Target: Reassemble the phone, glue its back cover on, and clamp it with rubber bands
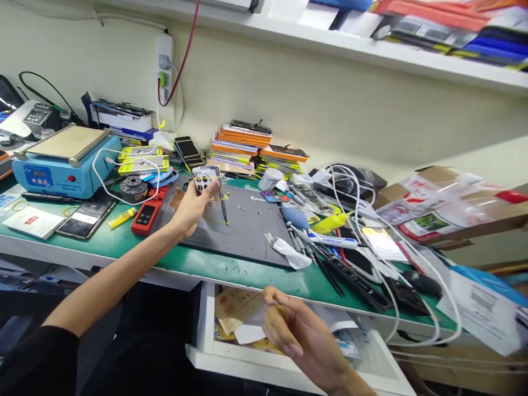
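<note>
My left hand (193, 206) grips a phone (216, 212) with a round camera ring and a reflective face. Thin yellow rubber bands appear to cross it. The hand holds it upright and tilted over the dark grey work mat (256, 220). Lower down, my right hand (295, 333) is above the open drawer (231, 349), its fingers curled with thumb and fingertips together. Whatever may be between those fingertips is too small to make out. Papers and some yellow bands (225, 331) lie in the drawer.
A blue heating machine (61, 170), another phone (88, 214) and a red device (144, 217) are on the left. Tools, a marker (334, 241) and white cables (371, 220) crowd the right. Stacked boxes (239, 143) stand behind; a shelf (350, 47) overhangs.
</note>
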### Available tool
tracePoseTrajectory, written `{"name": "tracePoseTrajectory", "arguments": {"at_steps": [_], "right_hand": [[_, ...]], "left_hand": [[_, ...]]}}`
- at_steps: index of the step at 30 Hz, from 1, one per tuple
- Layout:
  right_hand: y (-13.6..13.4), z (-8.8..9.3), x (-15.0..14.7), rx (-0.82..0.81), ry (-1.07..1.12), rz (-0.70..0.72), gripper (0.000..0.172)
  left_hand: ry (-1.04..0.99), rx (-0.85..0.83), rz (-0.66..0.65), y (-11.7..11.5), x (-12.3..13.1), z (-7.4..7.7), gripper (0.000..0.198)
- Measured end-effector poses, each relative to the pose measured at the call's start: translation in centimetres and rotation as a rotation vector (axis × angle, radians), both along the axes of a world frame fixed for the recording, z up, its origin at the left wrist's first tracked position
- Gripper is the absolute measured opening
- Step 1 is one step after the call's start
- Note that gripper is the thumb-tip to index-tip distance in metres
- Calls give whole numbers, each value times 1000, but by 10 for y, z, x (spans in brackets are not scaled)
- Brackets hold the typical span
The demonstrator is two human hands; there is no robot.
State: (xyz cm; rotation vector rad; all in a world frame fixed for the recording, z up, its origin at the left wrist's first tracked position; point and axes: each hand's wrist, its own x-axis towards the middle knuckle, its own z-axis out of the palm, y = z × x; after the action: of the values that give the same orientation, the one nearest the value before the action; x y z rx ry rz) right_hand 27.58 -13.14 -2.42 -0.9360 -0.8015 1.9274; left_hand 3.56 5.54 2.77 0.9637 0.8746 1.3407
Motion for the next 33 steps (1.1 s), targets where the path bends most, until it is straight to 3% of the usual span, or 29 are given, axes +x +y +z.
{"name": "tracePoseTrajectory", "arguments": {"at_steps": [2, 4, 7, 10, 12, 18, 24, 27, 31, 33], "right_hand": [[1, 13, -1, 63, 51, 13, 24], [2, 23, -1, 125, 14, 124, 28], [11, 31, -5, 410, -308, 250, 35], [37, 36, -11, 862, -702, 105, 37], [61, 34, -13, 980, -821, -11, 42], [121, 9, 2, 1090, -1224, -212, 45], [143, 0, 16, 1165, -1412, -319, 32], [144, -4, 17, 1166, -1468, -305, 37], [140, -8, 25, 1197, -1460, -200, 29], [139, -8, 35, 1223, -1460, -138, 45]], "left_hand": [[86, 63, 32, 3, 0, -3, 53], [178, 130, 46, 4, 0, -7, 48], [286, 223, 38, 4, -1, -9, 42], [359, 307, 5, 4, -2, -9, 38], [396, 342, -18, 5, -3, -7, 34], [433, 390, -144, 11, -16, -3, 38], [418, 405, -296, 16, -29, -2, 50], [411, 415, -325, 18, -28, -4, 52], [426, 421, -295, 23, -26, -11, 50], [427, 427, -281, 25, -26, -16, 56]]}}
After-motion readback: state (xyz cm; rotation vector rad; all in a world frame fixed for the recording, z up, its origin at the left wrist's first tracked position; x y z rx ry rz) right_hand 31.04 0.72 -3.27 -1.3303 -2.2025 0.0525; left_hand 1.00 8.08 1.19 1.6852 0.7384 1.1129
